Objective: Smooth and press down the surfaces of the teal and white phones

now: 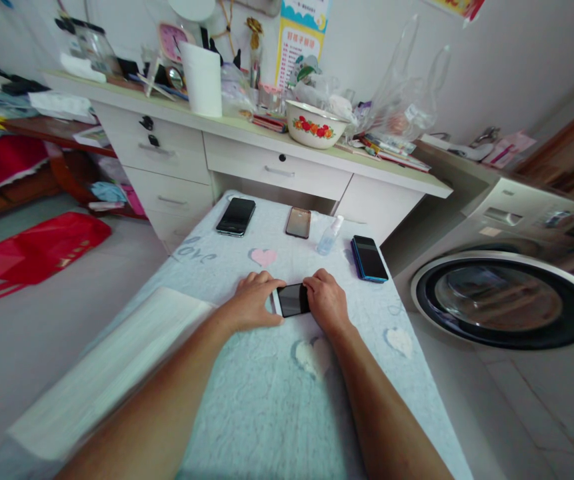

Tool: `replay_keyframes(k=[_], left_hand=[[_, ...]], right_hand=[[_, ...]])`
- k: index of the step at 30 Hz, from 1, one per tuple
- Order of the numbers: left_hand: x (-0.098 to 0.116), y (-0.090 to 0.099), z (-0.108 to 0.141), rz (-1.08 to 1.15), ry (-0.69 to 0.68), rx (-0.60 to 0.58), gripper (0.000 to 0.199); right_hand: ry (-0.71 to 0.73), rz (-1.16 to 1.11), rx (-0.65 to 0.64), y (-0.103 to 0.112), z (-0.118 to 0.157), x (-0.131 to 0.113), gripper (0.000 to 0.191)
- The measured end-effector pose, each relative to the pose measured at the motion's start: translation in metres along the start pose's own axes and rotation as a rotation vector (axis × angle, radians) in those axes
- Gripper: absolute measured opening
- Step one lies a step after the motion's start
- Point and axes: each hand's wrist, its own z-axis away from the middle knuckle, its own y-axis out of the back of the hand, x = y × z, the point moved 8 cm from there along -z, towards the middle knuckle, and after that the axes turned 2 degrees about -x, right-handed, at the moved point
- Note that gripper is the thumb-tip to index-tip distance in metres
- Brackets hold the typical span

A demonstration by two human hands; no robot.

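A smartphone with a white border at its left end and a dark screen lies sideways on the cloth-covered table. My left hand grips its left end, fingers along the far edge and thumb by the near edge. Curled fingers of my right hand close on the right end and hide that part. Beyond the hands are a clear spray bottle with bluish liquid and a brownish phone case. A dark phone lies at the far left, and a blue-edged phone lies to the right.
A folded whitish cloth or sheet lies along the table's left side. Behind stands a white desk with a flowered enamel bowl and a paper roll on top. At right is a washing machine; a red bag lies on the floor.
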Motion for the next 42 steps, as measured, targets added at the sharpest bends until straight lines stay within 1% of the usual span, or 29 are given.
replay_keyframes(k=[12, 19, 26, 32, 42], left_hand=[[-0.002, -0.001, -0.001, 0.020, -0.003, 0.014, 0.072], [-0.003, -0.002, -0.002, 0.022, -0.012, 0.019, 0.072], [-0.002, -0.001, -0.001, 0.026, -0.006, 0.013, 0.072], [-0.002, -0.001, 0.000, 0.025, -0.003, 0.005, 0.072], [-0.002, -0.001, 0.000, 0.032, -0.013, 0.018, 0.072]], right_hand=[[-0.095, -0.011, 0.052, 0.005, 0.001, 0.025, 0.027], [-0.151, -0.007, 0.054, 0.007, 0.002, 0.035, 0.029], [-0.169, 0.005, 0.074, 0.010, 0.003, 0.038, 0.028], [-0.207, 0.010, 0.060, 0.009, 0.004, 0.041, 0.028], [-0.228, 0.020, 0.052, 0.010, 0.005, 0.043, 0.029]])
